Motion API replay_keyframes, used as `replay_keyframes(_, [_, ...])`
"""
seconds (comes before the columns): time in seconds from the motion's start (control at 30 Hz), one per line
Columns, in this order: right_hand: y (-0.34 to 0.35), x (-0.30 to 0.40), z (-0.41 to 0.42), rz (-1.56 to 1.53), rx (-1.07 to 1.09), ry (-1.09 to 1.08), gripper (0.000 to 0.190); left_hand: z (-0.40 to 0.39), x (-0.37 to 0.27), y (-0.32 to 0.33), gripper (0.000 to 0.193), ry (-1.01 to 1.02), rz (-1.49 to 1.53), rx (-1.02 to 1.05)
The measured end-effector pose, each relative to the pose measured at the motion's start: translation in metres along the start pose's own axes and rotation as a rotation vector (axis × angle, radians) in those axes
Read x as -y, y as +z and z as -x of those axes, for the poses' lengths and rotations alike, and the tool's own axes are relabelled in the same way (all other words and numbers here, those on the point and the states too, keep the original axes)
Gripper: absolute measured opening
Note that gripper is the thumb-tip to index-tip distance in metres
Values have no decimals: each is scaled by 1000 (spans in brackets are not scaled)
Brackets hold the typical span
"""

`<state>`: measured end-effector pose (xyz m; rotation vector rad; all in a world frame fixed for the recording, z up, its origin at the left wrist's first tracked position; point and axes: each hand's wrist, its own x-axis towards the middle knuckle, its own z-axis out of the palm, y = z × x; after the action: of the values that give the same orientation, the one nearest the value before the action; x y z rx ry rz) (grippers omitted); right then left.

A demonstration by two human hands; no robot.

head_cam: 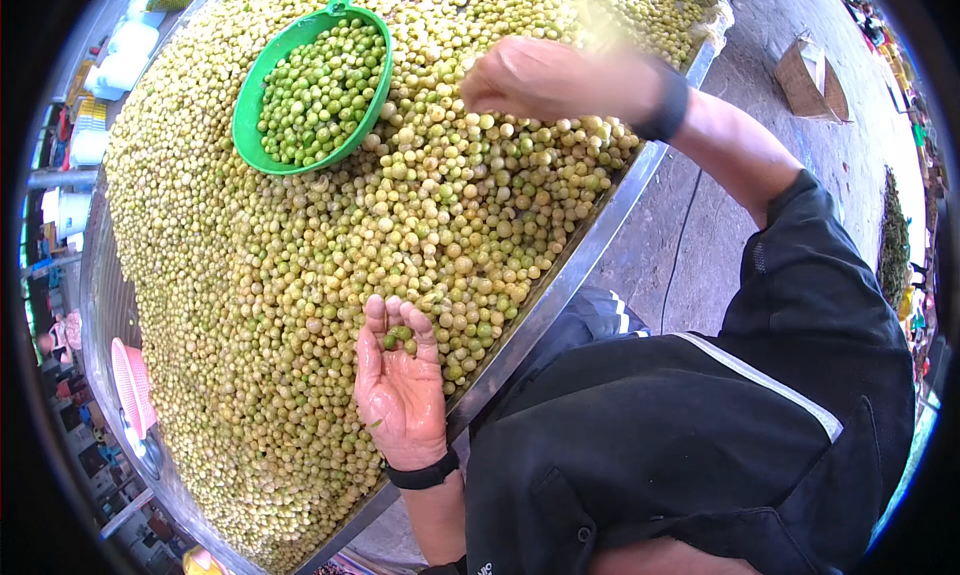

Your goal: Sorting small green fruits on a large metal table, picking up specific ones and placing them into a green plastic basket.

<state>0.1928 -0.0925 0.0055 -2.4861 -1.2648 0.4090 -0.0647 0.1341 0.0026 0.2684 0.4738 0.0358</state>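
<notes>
Small round yellow-green fruits (300, 222) lie heaped over a metal-rimmed table (600, 230). My left hand (401, 387) is palm up on the heap near the rim, its fingers curled around a few greener fruits (400, 338). A bit of green leaf sticks to the wrist side of the palm. Above the heap, my right hand (517, 76) is blurred, with its fingers bent down and out of sight; whether it holds anything cannot be told. Left of it, a green plastic scoop (238, 121) rests on the fruits, filled with bright green fruits (322, 95).
A pink plastic basket (133, 384) stands at the table's far left edge. White tubs (124, 61) line the upper left. On the concrete floor (739, 132) to the right sits a brown woven bag (810, 84). A dark cable (679, 252) crosses the floor.
</notes>
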Motion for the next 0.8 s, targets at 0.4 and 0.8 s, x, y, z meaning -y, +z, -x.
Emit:
replay_keyframes(0.4, [35, -29, -63, 3, -77, 50, 35, -2, 5, 6, 33, -1, -15, -26])
replay_keyframes(0.8, [38, -27, -81, 72, -60, 9, 45, -3, 5, 4, 31, -17, 18, -21])
